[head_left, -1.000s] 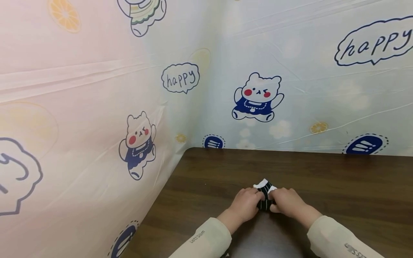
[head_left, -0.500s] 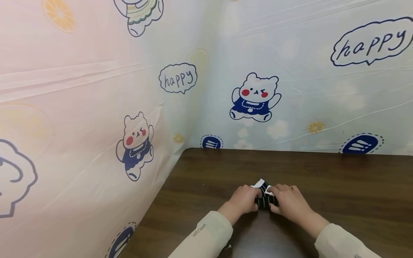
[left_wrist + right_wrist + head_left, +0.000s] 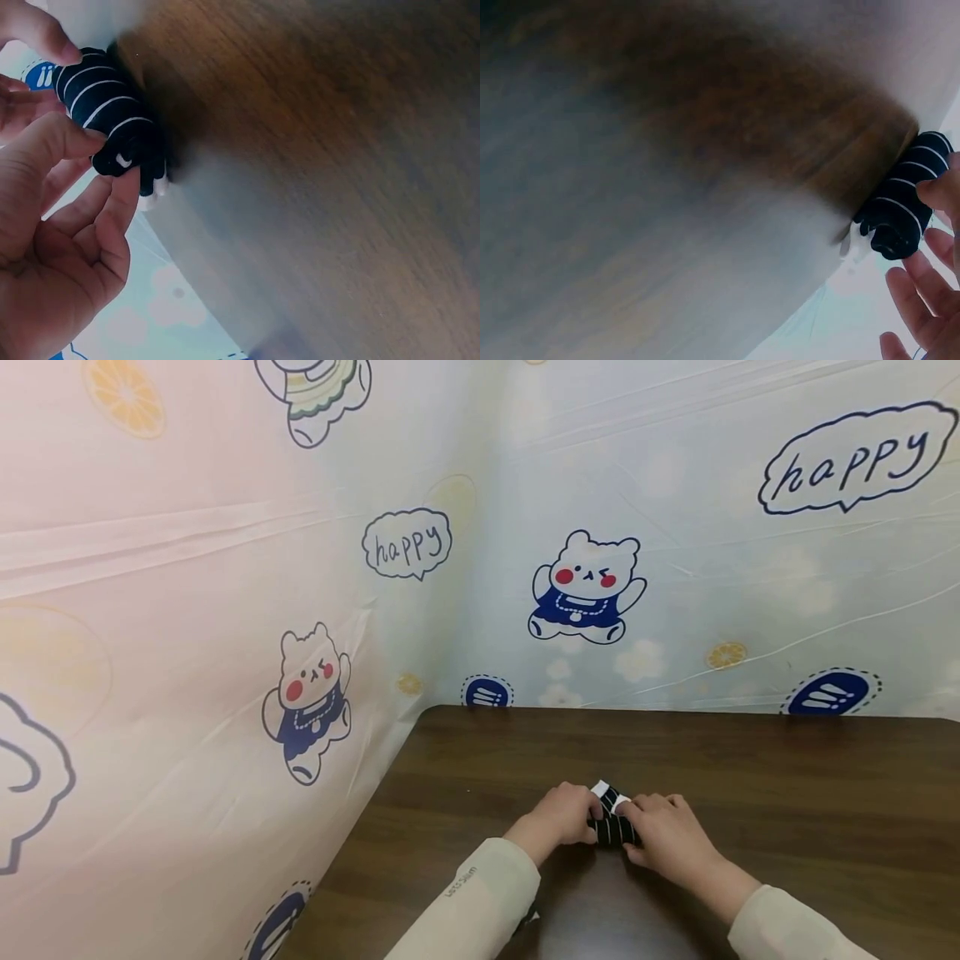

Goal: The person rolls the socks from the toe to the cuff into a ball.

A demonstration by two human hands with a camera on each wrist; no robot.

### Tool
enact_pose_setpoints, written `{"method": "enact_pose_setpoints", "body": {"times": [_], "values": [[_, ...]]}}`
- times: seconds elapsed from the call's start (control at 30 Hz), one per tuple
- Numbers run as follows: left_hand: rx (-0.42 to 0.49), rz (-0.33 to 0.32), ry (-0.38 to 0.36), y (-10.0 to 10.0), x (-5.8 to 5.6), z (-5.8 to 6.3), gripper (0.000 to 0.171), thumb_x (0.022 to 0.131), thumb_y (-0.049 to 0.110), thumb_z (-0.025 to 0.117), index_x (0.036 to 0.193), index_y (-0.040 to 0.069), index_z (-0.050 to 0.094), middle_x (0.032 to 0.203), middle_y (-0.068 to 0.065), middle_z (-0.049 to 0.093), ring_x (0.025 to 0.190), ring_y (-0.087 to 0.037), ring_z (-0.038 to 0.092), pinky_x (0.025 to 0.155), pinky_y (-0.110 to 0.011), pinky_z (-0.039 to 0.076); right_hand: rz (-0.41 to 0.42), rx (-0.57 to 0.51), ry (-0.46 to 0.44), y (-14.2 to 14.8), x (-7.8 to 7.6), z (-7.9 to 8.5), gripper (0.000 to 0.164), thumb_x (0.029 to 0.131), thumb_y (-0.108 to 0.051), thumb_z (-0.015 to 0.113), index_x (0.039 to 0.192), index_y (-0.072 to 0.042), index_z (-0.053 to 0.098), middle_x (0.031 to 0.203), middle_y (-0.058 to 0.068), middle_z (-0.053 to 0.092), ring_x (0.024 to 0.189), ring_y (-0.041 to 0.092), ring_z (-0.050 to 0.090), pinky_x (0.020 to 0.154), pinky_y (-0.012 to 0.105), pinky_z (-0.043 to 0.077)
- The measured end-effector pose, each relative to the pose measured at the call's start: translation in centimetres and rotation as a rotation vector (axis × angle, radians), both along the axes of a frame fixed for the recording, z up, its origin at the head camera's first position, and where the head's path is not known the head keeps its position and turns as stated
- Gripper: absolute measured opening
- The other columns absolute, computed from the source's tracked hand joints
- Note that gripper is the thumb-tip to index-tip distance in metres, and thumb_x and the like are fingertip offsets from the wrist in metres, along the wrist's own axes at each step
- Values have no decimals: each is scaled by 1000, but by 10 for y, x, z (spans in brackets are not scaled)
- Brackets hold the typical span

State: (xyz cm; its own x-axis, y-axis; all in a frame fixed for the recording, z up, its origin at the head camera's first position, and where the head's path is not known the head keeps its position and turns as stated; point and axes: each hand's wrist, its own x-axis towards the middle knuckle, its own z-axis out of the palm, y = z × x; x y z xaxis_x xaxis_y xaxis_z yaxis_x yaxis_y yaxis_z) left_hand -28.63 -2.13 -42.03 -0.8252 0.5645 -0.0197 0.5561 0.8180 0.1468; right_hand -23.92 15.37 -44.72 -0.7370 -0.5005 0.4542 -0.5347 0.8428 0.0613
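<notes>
Slightly more of the striped roll [image 3: 617, 833] shows between the two hands than a second ago, and its white ends [image 3: 621, 804] jut out less. Nearest are smooth, pale sleeves [image 3: 480, 893], the left one bearing small dark lettering; beside it peeks a dark-and-white scrap [image 3: 529, 918], too small to identify. Beyond the cuffs, the left hand [image 3: 566, 814] pinches one end of the roll between thumb and fingers, while the right hand [image 3: 667, 831] grips the other end, thumb pressed to the cloth. Soft, black and thinly ringed in white, the roll forms a plump cylinder on the table [image 3: 787, 777], whose dark brown grain carries a dull sheen. Behind rises a thin, creased backdrop [image 3: 690, 527] printed with outlined bears and scalloped "happy" bubbles.
</notes>
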Motion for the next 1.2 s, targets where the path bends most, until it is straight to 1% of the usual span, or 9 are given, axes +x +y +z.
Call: {"method": "enact_pose_setpoints", "body": {"times": [0.1,0.27,0.47,0.57,0.67,0.77,0.9,1.07,1.2], "values": [[11,7,-24,-1,1,1,18,71,18,80,88,17,72,74,8,60,66,-9,50,63,-20,42,10,-1,-15,-2,-1,-1,36,64,-25,84,89,-13,61,80,0,58,74,21,58,68,44,44],[61,12,-42,-4,2,-1,21,72,16,78,91,15,72,77,8,62,67,-7,51,64,-19,42,21,-10,-43,-5,-5,-1,32,61,-17,82,83,-13,60,75,0,57,69,21,59,64,41,44],[147,9,-21,-10,6,-9,27,73,14,75,99,15,70,82,8,64,71,-5,53,66,-18,43,33,9,-57,-7,-12,-1,25,60,-12,76,75,-14,57,66,-1,53,61,20,55,55,36,40],[146,-2,35,-13,10,-13,31,74,15,74,105,16,70,90,6,65,79,-7,57,70,-20,44,24,29,-61,-8,-14,-1,22,60,-12,73,73,-14,57,64,-1,53,59,20,55,53,35,38],[116,-13,110,-15,13,-16,35,73,16,75,108,17,69,99,3,64,89,-11,59,77,-24,46,12,34,-91,-8,-16,0,18,62,-11,71,75,-12,59,66,1,55,59,20,56,52,35,39],[89,-19,169,-17,16,-16,36,75,19,76,110,18,68,105,1,63,98,-13,59,83,-26,46,14,26,-123,-8,-16,3,15,63,-10,68,76,-10,61,66,2,58,59,20,57,52,36,41],[70,-36,233,-19,20,-16,37,78,26,77,112,20,67,109,2,61,102,-14,57,87,-28,44,27,9,-136,-8,-16,6,13,63,-9,68,74,-9,60,64,1,58,57,18,55,53,39,44],[6,-98,346,-19,25,-15,36,77,28,79,110,21,67,105,3,61,96,-12,57,82,-27,45,38,-33,-198,-7,-17,8,13,64,-8,66,68,-12,54,59,-3,50,52,12,43,49,35,41],[-24,-129,416,-19,25,-17,33,75,25,80,105,21,68,100,5,61,91,-11,57,74,-24,44,40,-65,-252,-7,-18,9,15,65,-8,66,67,-13,52,59,-4,47,52,11,40,48,34,39]]}}
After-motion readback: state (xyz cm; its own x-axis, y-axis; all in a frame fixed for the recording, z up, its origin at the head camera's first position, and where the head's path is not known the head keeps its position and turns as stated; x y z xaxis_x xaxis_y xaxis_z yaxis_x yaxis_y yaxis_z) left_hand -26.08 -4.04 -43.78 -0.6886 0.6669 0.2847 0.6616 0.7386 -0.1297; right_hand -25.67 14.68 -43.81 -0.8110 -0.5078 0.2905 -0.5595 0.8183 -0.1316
